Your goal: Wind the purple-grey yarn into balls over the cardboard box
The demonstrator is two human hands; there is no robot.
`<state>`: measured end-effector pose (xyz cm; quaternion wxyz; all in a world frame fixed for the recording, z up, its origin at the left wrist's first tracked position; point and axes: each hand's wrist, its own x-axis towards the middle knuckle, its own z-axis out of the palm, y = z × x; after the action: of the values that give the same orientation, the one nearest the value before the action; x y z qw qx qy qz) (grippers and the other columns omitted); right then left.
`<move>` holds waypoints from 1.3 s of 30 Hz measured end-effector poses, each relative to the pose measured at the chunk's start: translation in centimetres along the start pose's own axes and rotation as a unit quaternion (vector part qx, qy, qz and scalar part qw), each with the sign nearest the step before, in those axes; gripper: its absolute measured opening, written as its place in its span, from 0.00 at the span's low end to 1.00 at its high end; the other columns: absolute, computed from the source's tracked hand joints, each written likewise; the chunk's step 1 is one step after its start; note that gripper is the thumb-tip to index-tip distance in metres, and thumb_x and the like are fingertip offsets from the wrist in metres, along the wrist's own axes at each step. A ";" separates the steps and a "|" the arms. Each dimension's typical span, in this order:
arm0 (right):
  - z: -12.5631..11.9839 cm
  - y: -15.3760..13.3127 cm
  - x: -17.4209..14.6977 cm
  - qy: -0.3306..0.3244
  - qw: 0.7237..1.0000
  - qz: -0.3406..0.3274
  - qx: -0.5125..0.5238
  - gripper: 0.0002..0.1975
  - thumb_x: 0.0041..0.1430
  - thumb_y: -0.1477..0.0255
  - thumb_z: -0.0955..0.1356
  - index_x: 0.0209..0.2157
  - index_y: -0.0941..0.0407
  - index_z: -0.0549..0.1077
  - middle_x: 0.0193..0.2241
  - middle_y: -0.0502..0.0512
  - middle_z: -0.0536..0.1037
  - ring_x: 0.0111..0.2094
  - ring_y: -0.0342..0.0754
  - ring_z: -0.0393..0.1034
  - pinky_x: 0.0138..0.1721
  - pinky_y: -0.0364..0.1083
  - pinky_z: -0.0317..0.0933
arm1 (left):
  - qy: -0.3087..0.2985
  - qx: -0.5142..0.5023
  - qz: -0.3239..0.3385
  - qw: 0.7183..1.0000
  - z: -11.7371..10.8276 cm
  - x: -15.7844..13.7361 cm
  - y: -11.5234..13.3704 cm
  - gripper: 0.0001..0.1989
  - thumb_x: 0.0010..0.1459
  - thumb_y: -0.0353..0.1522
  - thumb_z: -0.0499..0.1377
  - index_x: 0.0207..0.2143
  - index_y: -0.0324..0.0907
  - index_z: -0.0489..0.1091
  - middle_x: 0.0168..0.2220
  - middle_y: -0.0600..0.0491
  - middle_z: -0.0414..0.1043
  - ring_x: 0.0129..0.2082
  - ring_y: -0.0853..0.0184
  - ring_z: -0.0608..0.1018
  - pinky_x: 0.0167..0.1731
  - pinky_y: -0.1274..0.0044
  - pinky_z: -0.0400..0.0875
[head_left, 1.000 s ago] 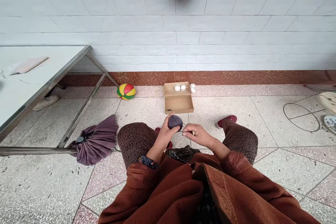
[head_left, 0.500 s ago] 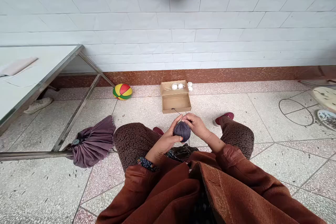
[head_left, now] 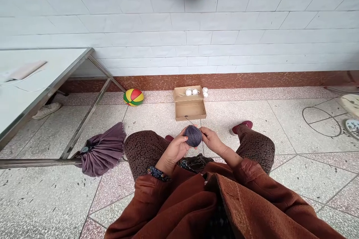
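A dark purple-grey ball of yarn sits in my left hand, whose thumb lies across its left side and whose fingers wrap behind it. At the ball's right edge, my right hand is closed in a pinch on the yarn; the strand between its fingertips is too thin to see clearly. A dark strand runs from the front of an open cardboard box up to the ball. Two white balls of yarn rest in the box's opened lid, and more white balls lie just right of it.
A metal-framed table stands at left, with a folded purple umbrella by its lower bar. A colourful ball lies near the tiled wall. On the right are a wire ring stand and a round stool seat.
The yarn ball has been turned in my left hand, the thumb now higher on its side. My right hand has moved from the ball's top to its right edge. The view shifted slightly.
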<state>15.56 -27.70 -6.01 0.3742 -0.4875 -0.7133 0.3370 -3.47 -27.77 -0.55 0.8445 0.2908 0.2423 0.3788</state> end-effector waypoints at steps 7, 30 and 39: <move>0.0 -0.9 -0.5 -0.051 0.996 -0.060 -0.034 0.10 0.69 0.69 0.61 0.36 0.56 0.72 0.33 0.55 0.75 0.35 0.47 0.70 0.40 0.46 0.63 | 0.129 0.048 0.083 0.987 -1.6 1.3 0.6 0.25 0.48 0.29 0.66 0.50 0.45 0.68 0.46 0.51 0.71 0.43 0.64 0.74 0.41 0.72 0.71; 0.3 0.0 4.4 -0.021 0.998 -0.035 -0.057 0.08 0.67 0.73 0.63 0.35 0.55 0.72 0.31 0.52 0.76 0.34 0.46 0.70 0.39 0.44 0.62 | 0.158 0.041 0.128 0.978 -2.1 3.9 2.9 0.23 0.46 0.31 0.68 0.46 0.42 0.72 0.41 0.49 0.76 0.39 0.63 0.76 0.39 0.71 0.69; -1.2 -3.8 4.5 -0.098 0.969 -0.180 -0.139 0.09 0.70 0.68 0.62 0.41 0.53 0.74 0.34 0.54 0.75 0.37 0.47 0.70 0.40 0.45 0.64 | 0.229 0.065 0.112 0.965 -2.6 7.1 4.6 0.19 0.44 0.33 0.69 0.40 0.41 0.70 0.38 0.53 0.75 0.35 0.67 0.76 0.35 0.74 0.68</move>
<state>13.82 -24.45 -1.24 0.2851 -0.3633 -0.8623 0.2079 -3.22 -18.93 -0.65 0.6984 0.2756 0.4189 0.5107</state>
